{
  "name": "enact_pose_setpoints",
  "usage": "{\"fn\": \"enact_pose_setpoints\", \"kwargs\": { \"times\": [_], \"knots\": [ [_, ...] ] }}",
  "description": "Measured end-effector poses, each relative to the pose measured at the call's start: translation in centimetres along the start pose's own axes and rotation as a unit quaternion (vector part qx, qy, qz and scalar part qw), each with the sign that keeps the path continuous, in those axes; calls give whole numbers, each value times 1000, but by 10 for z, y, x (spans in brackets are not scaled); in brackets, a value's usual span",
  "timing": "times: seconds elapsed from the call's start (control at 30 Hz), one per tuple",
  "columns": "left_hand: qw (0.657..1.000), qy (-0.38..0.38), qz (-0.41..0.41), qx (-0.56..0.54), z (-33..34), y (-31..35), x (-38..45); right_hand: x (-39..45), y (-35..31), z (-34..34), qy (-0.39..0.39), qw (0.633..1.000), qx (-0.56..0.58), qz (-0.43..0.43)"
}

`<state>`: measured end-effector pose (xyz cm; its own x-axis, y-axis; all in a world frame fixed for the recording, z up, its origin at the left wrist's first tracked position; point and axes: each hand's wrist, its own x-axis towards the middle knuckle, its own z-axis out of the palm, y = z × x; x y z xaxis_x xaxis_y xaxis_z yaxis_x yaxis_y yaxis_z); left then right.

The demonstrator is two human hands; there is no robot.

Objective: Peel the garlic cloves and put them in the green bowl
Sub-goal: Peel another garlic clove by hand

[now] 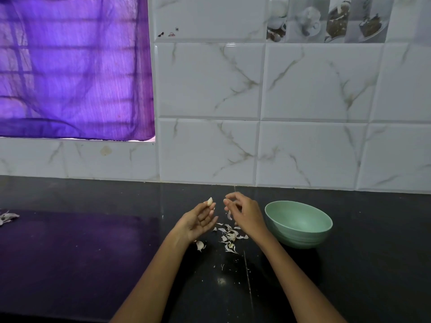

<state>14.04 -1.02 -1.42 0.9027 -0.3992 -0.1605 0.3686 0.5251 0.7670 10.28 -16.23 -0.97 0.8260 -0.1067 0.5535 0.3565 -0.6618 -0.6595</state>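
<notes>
On the dark counter, far left, lies a scrap of skins. Toward the middle, the left hand pinches a pale clove at its fingertips, palm up. Peelings litter the counter between the wrists. Beside them, the right hand curls loosely, perhaps holding a skin. The bowl sits just right, apparently empty.

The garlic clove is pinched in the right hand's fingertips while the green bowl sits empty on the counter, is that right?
Not quite: the head view shows the garlic clove pinched in the left hand, not the right hand. The green bowl does sit empty on the counter.
</notes>
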Motion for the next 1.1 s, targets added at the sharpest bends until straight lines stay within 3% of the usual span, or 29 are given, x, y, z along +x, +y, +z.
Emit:
{"fn": "enact_pose_setpoints", "kwargs": {
  "times": [0.2, 0.33, 0.5, 0.7, 0.93, 1.1],
  "knots": [
    [997, -7, 39, 70, 1, -2, 0, 0, 1, -6, 51, 998, -33, -18],
    [996, -5, 50, 78, 1, -3, 0, 3, 4, -4, -8, 999, -41, -5],
    [991, -15, 65, 115, 1, -5, 0, 2, 2, -1, -16, 999, 51, 4],
    [983, 4, 93, 156, 1, -9, 5, 3, 2, 0, -7, 998, 60, -10],
    [946, 154, 188, 214, -3, -11, 13, 2, -2, -2, -29, 968, 242, 59],
    [918, 96, 231, 307, -5, -10, 11, 1, -3, -3, -24, 966, 246, 75]
  ]
}}
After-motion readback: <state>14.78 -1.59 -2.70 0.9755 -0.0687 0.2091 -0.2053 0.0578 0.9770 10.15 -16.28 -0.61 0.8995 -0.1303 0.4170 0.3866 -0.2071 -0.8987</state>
